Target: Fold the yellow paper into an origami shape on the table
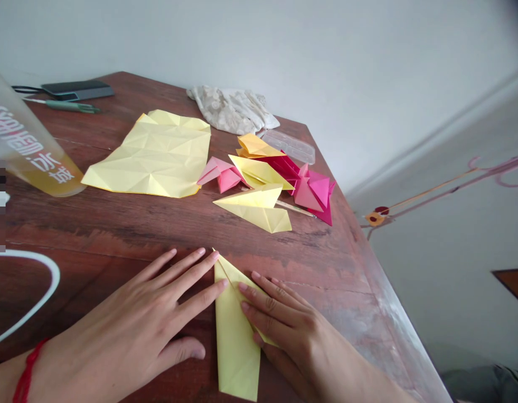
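Left hand (152,319) and right hand (295,330) touch folded paper (238,352) at six o'clock; sheet (147,159) at ten, cloth (229,109) near twelve.

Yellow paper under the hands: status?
Left hand spread, fingertips on yellow paper at its left edge. Right hand laid over its right side. Paper folded, narrowing to a far point. Other folded papers beyond, not touching it.

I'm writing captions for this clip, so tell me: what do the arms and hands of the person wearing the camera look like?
The left grip is ungloved, with a thin red cord-like bracelet around the wrist. The right grip is ungloved too, with no bracelet showing. No rings or sleeves show on either side.
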{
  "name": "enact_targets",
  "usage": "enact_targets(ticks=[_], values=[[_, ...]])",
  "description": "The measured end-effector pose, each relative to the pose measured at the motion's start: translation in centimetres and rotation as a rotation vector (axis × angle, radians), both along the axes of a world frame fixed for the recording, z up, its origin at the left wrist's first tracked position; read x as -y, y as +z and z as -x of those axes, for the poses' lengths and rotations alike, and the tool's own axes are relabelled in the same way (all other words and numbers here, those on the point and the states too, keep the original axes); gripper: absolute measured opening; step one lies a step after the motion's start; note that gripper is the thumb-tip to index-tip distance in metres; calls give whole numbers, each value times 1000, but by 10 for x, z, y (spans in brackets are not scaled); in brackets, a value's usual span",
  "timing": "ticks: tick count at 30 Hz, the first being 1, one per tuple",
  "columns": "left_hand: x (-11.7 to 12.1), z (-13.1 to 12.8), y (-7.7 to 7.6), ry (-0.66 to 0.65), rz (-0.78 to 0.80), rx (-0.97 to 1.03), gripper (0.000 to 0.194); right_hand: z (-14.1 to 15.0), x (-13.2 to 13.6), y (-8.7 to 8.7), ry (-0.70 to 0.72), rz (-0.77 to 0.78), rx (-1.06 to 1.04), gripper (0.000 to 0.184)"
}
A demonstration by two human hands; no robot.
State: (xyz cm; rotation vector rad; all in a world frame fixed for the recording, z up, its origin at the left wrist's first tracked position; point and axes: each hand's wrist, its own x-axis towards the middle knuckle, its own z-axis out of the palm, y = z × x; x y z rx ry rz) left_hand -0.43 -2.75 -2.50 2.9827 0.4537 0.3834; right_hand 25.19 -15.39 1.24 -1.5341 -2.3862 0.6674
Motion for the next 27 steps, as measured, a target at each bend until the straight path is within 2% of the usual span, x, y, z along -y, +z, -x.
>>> enact_targets(ticks=[3,9,12,16,21,27], values=[[1,-3,3,18,-15,13,79,0,0,0,1,16,17,55],[-1,-14,6,42,-67,17,63,1,1,-2,-27,13,-42,60],[-2,-16,7,41,-75,-3,66,0,2,-3,-48,24,-61,62],[2,-17,7,52,-52,-27,70,-3,4,-2,-9,37,-79,71],[8,-23,1,114,-21,-55,77,-4,4,-4,-34,17,-92,56],[8,-27,-1,107,-1,-92,76,-6,7,-13,-47,-31,-109,70]])
